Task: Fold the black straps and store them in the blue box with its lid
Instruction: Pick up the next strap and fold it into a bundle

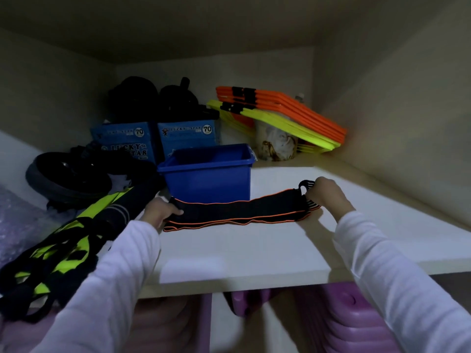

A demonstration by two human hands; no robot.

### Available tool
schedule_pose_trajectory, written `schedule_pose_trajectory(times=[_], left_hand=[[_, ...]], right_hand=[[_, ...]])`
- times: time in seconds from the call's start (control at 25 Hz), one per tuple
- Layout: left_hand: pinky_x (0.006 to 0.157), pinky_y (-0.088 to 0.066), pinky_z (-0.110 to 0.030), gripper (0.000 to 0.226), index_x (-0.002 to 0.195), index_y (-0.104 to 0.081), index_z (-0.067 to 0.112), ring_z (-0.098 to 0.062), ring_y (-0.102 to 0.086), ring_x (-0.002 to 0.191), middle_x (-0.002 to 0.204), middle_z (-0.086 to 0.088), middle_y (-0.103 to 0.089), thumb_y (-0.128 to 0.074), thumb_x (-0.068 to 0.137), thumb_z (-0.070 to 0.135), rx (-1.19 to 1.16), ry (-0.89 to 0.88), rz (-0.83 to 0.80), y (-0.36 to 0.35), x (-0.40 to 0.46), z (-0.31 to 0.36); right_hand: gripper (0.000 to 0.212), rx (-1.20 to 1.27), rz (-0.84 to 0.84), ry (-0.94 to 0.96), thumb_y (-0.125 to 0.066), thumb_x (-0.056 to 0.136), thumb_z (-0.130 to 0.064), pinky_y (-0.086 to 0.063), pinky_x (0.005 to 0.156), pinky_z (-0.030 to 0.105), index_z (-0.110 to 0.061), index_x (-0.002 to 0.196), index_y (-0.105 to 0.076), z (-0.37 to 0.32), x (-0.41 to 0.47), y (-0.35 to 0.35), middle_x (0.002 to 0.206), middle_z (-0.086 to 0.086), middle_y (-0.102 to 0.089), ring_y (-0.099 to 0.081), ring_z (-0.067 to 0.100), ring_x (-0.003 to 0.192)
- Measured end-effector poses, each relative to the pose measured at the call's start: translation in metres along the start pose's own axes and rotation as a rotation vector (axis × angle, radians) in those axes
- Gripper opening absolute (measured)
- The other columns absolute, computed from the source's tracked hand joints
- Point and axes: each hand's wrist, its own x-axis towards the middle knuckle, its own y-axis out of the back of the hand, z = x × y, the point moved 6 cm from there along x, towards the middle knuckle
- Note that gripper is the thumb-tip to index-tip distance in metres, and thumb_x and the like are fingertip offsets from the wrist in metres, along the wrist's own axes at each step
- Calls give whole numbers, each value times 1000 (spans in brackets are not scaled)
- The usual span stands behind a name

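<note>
A black strap with orange edging (237,211) lies folded in layers on the white shelf (254,248), stretched left to right. My left hand (160,210) grips its left end, thumb on top. My right hand (327,193) holds its right end, where a black loop and striped elastic stick out. The open blue box (207,179) stands just behind the strap, touching or nearly touching it. I see no lid.
Two blue printed cartons (155,141) with black gear on top stand at the back. Orange and yellow flat hurdles (288,115) lean in the back right corner. A black wheel (68,178) and a yellow-black harness (63,248) lie at the left. Purple bins (344,324) sit below the shelf.
</note>
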Motion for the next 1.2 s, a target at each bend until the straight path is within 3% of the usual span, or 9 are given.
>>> schedule_pose_trajectory(times=[0.16,0.24,0.36,0.52,0.64,0.76,0.88,1.04,1.2], left_hand=[[74,-38,-30,17,74,-54,-5,-28,-57,92,87,-19,-60,-71,74,-6,-92,3,18,-3,-12,3],[65,-39,-29,36,58,-40,5,-24,-53,75,67,-10,-50,-68,77,-7,-128,8,-1,-4,-17,2],[62,-40,-31,24,69,-46,-2,-25,-52,72,75,-15,-53,-69,78,-3,-115,0,-7,-4,-17,0],[70,-45,-35,20,84,-56,-8,-28,-57,85,99,-26,-62,-72,76,0,-45,-23,-24,-2,-9,-1],[71,-44,-35,18,80,-53,-7,-29,-55,85,93,-22,-59,-70,77,-1,-32,-6,-43,-2,-6,-1],[57,-42,-31,20,71,-47,-1,-28,-52,70,75,-16,-52,-65,80,-2,-16,4,-47,1,-7,0],[66,-43,-36,23,66,-47,-1,-31,-53,80,88,-21,-53,-66,79,-1,96,-8,-44,4,-6,1],[78,-50,-39,48,121,-49,-11,-36,-60,94,107,-26,-61,-68,79,3,258,-30,-102,0,-3,4],[38,-43,-20,26,99,-54,0,-21,-47,51,62,-14,-56,-67,83,15,394,2,-346,-14,-29,12]], right_hand=[[8,35,4,35,-53,84,-9,-34,51,27,-1,80,-52,-4,-2,-1,94,16,-56,-51,31,82],[35,47,-3,28,-57,84,-15,-44,70,33,-1,115,-51,-3,-1,-1,116,19,-57,-54,35,101],[66,-23,0,84,-62,84,-25,-35,102,47,-11,140,-32,-14,-10,4,141,20,-33,-31,37,133],[48,-287,40,446,-55,89,-26,-25,113,47,-21,136,-45,-53,-21,1,146,11,-35,-30,29,137],[39,-394,-186,651,-45,95,-24,-32,111,37,-21,133,-53,-68,-33,-36,142,8,-47,-43,26,131],[44,-426,-387,590,-37,99,-29,-34,105,34,-19,142,-40,-62,-44,-60,142,11,-46,-43,29,130],[51,-350,-445,551,-45,94,-43,-37,101,35,-16,137,-44,-58,-46,-60,133,11,-51,-47,28,124],[47,-364,-461,522,-49,93,-41,-38,98,34,-14,130,-51,-60,-43,-57,129,9,-55,-49,27,121],[38,-463,-322,421,-45,94,-31,-42,90,35,-6,121,-57,-46,-26,-58,122,15,-61,-56,32,114]])
